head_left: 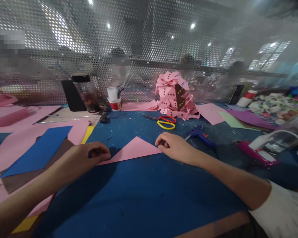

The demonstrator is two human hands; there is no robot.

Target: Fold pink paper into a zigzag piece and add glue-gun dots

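A pink sheet of paper, triangular in outline, is in front of me at the blue table top. Its left corner is pinched between the thumb and fingers of my left hand. My right hand has its fingertips closed at the opposite corner, which they partly hide. The paper's peak points away from me. Beyond it lie scissors with one red and one yellow handle loop. A blue glue gun rests just past my right hand.
A pile of folded pink paper pieces with dark dots stands at the back. Left of it are a paper cup and a lidded jar. Blue paper lies by my left arm. A magenta-and-white device sits at right.
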